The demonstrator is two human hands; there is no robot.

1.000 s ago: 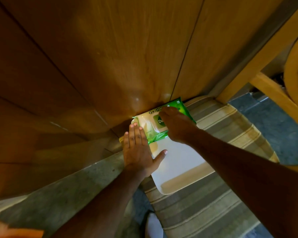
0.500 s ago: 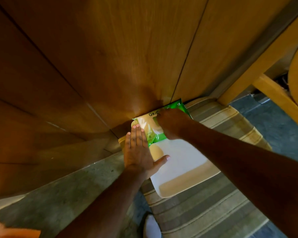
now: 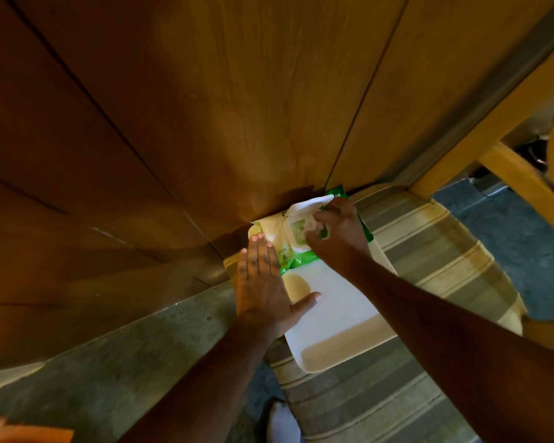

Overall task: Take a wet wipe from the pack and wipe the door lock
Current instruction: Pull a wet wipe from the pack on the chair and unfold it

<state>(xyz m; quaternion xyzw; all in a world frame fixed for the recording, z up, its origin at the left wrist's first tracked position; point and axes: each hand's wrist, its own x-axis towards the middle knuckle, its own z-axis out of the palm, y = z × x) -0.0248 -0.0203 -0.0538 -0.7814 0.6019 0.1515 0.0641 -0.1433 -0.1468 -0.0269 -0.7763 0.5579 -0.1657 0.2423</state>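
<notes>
A green and cream wet wipe pack (image 3: pixel 277 239) lies at the far end of a white tray (image 3: pixel 336 318), against the foot of a wooden door (image 3: pixel 237 100). Its white flip lid (image 3: pixel 307 207) stands open. My right hand (image 3: pixel 338 233) is over the opening, fingertips pinching a white wipe (image 3: pixel 312 227) that pokes out. My left hand (image 3: pixel 263 282) lies flat, fingers together, pressing on the pack's near left end and the tray. No door lock is in view.
The tray rests on a striped cushion (image 3: pixel 429 270) of a seat. A yellow wooden chair frame (image 3: pixel 509 167) stands at the right. Grey stone floor (image 3: pixel 125 362) runs along the door's base at the left. An orange object (image 3: pixel 20 434) shows at the bottom left corner.
My right hand has flipped the pack's lid open and now pinches the wipe in the opening. My left hand stays pressed flat on the pack's end.
</notes>
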